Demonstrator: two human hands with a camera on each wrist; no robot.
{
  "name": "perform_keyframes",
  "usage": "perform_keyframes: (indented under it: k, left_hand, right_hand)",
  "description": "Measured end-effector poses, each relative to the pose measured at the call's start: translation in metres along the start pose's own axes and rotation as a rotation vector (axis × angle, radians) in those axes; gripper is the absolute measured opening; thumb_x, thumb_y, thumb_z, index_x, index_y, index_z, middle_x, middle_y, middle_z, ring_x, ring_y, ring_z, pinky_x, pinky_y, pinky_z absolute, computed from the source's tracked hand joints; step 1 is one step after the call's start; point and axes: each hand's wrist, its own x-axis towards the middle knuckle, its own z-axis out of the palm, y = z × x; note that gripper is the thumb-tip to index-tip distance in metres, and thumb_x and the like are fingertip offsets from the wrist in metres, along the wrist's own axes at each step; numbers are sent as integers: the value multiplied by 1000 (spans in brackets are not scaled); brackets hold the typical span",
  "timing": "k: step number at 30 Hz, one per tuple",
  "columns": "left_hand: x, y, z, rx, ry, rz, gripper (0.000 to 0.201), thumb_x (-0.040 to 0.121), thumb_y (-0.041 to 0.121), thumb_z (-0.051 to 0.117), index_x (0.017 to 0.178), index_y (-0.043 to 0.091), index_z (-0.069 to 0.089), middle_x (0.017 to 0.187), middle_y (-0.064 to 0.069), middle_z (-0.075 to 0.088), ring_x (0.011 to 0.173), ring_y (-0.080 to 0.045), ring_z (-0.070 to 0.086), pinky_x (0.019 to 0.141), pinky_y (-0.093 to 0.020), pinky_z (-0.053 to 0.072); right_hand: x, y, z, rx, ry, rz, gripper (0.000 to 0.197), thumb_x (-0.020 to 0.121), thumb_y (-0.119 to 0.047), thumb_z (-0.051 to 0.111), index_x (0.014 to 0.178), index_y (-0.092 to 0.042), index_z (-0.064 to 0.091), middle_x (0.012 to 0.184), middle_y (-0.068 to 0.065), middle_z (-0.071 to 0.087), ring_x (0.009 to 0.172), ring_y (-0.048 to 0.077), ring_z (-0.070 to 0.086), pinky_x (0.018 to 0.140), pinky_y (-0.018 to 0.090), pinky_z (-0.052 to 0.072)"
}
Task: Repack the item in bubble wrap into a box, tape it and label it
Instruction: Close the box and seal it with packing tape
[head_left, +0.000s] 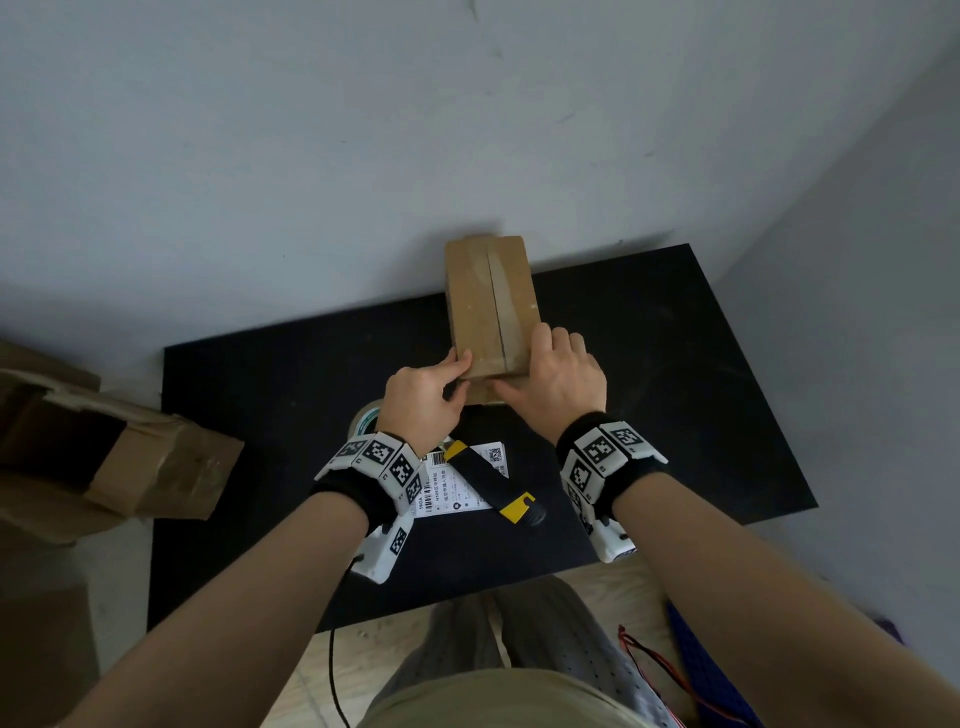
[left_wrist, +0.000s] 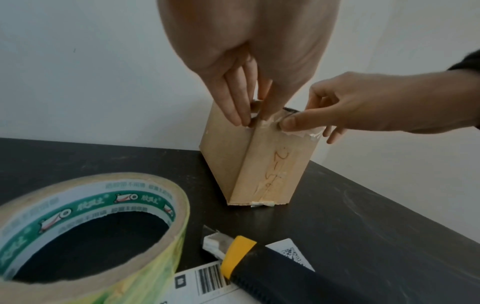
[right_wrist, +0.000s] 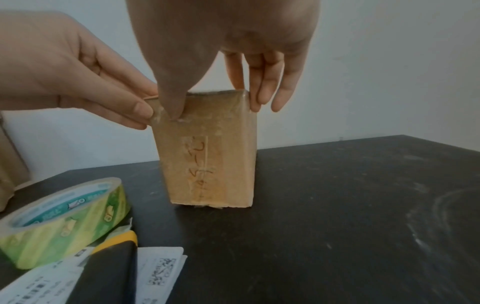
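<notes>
Both forearms fill the lower frame in the head view. At mid-frame, the left hand (head_left: 423, 400) and the right hand (head_left: 558, 382) each grasp the near top edge of the cardboard box (head_left: 491, 304), standing upright on the black table (head_left: 675, 395). Below the hands lie a tape roll (left_wrist: 85, 228), a utility knife (head_left: 493, 480) and a shipping label (head_left: 447, 491).

A makeshift parcel-packing corner in a plain room: a black tabletop (head_left: 675, 364) pushed into bare grey walls (head_left: 311, 156), holding a packing tape roll (left_wrist: 91, 226), a utility knife (head_left: 493, 483) and a printed shipping label (head_left: 457, 483), with flattened cardboard boxes (head_left: 130, 467) stacked left of the tabletop.
</notes>
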Motion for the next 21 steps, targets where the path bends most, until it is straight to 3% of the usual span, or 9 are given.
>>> perform_keyframes:
  k: [3,6,7,9,11,13,15,21]
  left_hand:
    - [-6,2,-1,4,-28,45,45,81,-6,59,123,11,60,126,-13,60,61,-11,63,64,-15,50]
    - [-17,3,2,1,-46,72,55,76,-12,56,126,12,58,127,-11,59,61,-5,60,61,-1,40]
    - [-20,4,3,-12,-43,77,55,75,-12,56,125,12,58,127,-10,60,70,-9,65,66,-1,43]
    - [-21,5,3,-38,-14,78,52,77,-11,55,124,12,60,126,-8,61,100,-16,67,86,-16,50]
    - [-18,7,-3,-42,1,51,47,80,-9,53,120,13,63,123,-5,63,112,-15,61,96,-20,44]
    - [-14,8,-11,-24,-16,35,42,83,-7,50,117,14,65,120,-3,65,112,-14,59,96,-17,41]
    - [-9,6,-17,-2,-31,42,40,84,-7,49,112,13,68,117,-2,65,109,-15,60,96,-23,45]
    - [8,0,-31,-9,-36,-1,47,83,-10,46,119,15,63,126,-1,56,114,-16,54,98,-27,44]
  right_hand:
    - [0,4,-3,50,-41,39,69,71,-58,68,113,-10,43,112,9,52,102,25,52,84,37,47]
    - [-5,13,-5,82,-87,35,77,66,-61,70,118,-12,41,118,6,48,107,23,50,91,38,46]
    - [-7,15,-6,94,-98,38,81,64,-64,70,120,-13,41,120,5,47,109,22,49,93,39,45]
    - [-10,13,-9,115,-120,61,89,61,-70,68,123,-12,40,126,4,43,114,22,47,97,41,42]
    - [-8,4,-12,146,-136,111,94,62,-74,63,125,-10,38,129,5,39,117,23,45,99,44,41]
    - [-5,-8,-14,204,-161,188,102,61,-77,60,129,-6,33,133,8,34,121,25,42,100,48,40]
    - [-1,-19,-15,230,-182,255,110,59,-78,61,133,-4,28,135,9,32,124,28,39,102,49,38]
    - [10,-34,-21,202,-241,334,97,64,-52,75,134,-4,27,134,11,37,127,29,39,107,45,34]
